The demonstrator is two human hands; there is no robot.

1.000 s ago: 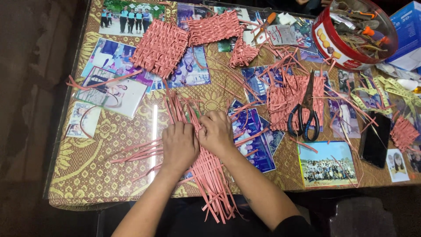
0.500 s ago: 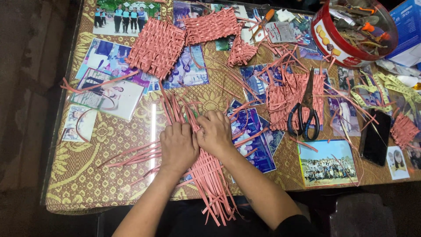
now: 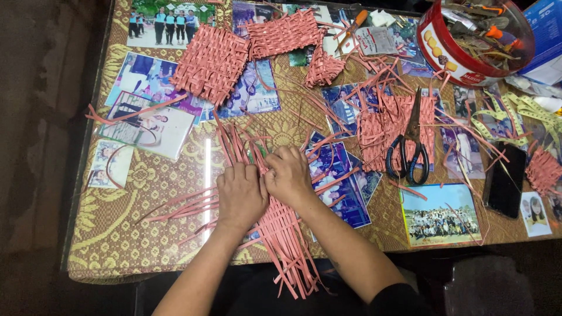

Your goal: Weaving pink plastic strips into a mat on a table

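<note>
Pink strips (image 3: 275,234) lie under both hands' fingers (image 3: 257,175).

Both forearms are reaching in from the bottom edge of the view and converging toward the middle. The left hand (image 3: 241,196) is lying palm down, its back facing the camera, fingers held together and curling down at the tips. The right hand (image 3: 288,175) is sitting just beside it, slightly further forward, also palm down, knuckles raised and fingers bending downward. The two hands are touching along their inner edges, thumbs tucked out of sight between them. The left forearm is running up from the lower left, bare to the frame edge. The right forearm is angling in from the lower right, with a dark sleeve showing near the elbow.
</note>
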